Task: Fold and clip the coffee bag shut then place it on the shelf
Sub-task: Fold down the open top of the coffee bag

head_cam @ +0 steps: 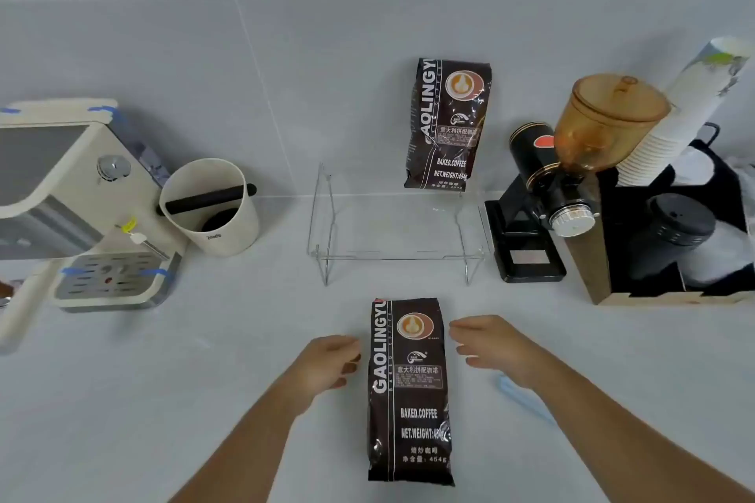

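A dark brown coffee bag (410, 388) lies flat on the grey counter near me, its top pointing away. My left hand (331, 359) hovers just left of the bag's upper part, fingers loosely curled and empty. My right hand (490, 347) hovers just right of the bag's top, fingers apart, holding nothing. A light blue clip (527, 400) lies on the counter under my right forearm, partly hidden. Behind the bag stands a clear acrylic shelf (398, 253). A second identical coffee bag (449, 122) stands on the shelf's right part, leaning on the wall.
An espresso machine (81, 196) and a white knock box (212, 208) stand at the left. A black coffee grinder (551, 184) with an amber hopper and a black organiser (653, 241) holding paper cups and lids stand at the right.
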